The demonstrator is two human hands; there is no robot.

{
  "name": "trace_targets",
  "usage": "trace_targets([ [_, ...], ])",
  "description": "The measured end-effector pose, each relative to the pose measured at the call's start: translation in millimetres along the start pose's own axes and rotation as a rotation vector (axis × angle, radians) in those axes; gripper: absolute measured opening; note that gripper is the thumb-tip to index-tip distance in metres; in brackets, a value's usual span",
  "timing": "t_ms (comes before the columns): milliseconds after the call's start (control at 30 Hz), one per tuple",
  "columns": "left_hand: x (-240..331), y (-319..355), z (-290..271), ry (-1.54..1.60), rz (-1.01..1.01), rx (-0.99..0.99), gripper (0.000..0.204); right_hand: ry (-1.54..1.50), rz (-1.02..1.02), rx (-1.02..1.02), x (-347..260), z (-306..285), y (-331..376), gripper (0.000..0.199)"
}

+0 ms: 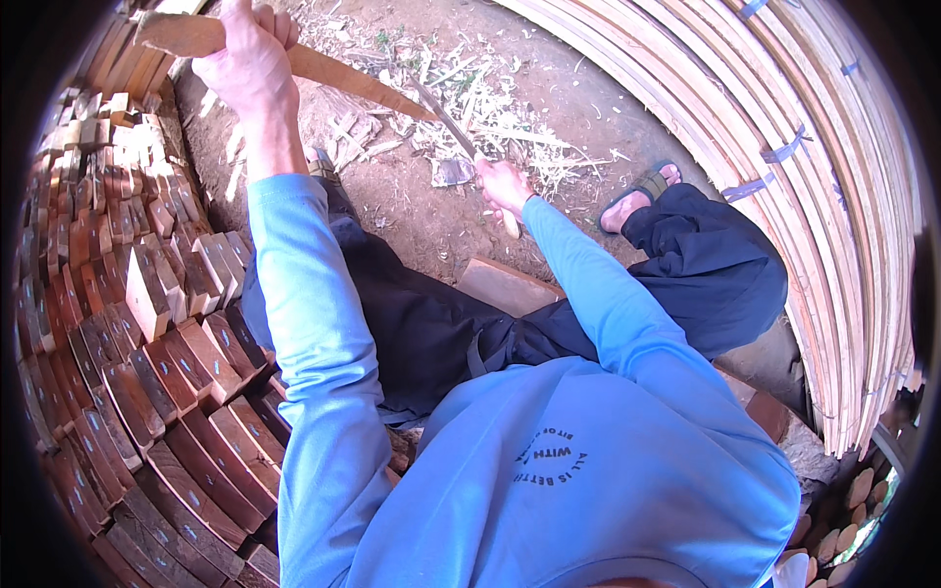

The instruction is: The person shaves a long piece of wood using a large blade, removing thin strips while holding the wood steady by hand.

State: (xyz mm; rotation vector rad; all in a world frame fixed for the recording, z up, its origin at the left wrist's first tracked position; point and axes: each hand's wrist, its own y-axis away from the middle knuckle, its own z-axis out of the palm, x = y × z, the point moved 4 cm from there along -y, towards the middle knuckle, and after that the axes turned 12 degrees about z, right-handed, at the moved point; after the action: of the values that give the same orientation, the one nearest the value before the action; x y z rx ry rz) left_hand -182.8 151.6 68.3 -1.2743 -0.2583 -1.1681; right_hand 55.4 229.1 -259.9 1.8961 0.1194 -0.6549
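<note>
My left hand [250,59] grips a long reddish-brown wooden stick [343,76] near its upper end, holding it slanted down to the right. My right hand [502,184] is closed on the pale handle of a long knife [443,120], whose blade lies against the tapered lower tip of the stick. Pale wood shavings [490,108] lie scattered on the dirt ground under the blade. Both arms wear light blue sleeves.
Stacked reddish wooden blocks [127,323] fill the left side. Bundles of long pale wooden slats [784,147] curve along the right. A flat wooden board [505,286] lies between my legs, and my sandalled foot [642,191] rests on the dirt.
</note>
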Motion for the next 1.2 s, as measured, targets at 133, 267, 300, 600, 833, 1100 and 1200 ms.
trace_targets([
  [133, -5.4, 1.3, -8.3, -0.006, 0.062, -0.022, 0.026, -0.024, -0.142, 0.004, -21.3, -9.3, 21.0, 0.065],
  [267, -12.3, -1.2, -6.5, 0.023, 0.034, -0.016, 0.025, 0.154, -0.358, 0.279, 17.8, 15.6, -11.8, 0.059],
  [300, -11.2, -0.6, -6.9, -0.001, 0.038, -0.011, 0.024, 0.246, -0.433, 0.391, 23.2, 21.7, -18.4, 0.057],
  [600, -1.5, 3.0, -30.1, -0.005, 0.059, 0.032, 0.031, -0.224, -0.064, -0.011, 25.0, -13.2, -1.1, 0.059],
  [833, 7.0, 6.5, -31.0, -0.019, 0.001, 0.091, 0.033, 0.012, 0.027, 0.009, 15.6, 8.7, -3.2, 0.063],
  [1100, 9.5, 4.6, -28.0, -0.004, 0.044, 0.041, 0.040, 0.110, -0.232, 0.168, 8.0, 6.2, -7.3, 0.064],
  [1200, 8.0, 6.9, -24.9, -0.021, 0.011, 0.097, 0.037, -0.059, -0.004, -0.013, 10.6, 12.9, -7.3, 0.056],
])
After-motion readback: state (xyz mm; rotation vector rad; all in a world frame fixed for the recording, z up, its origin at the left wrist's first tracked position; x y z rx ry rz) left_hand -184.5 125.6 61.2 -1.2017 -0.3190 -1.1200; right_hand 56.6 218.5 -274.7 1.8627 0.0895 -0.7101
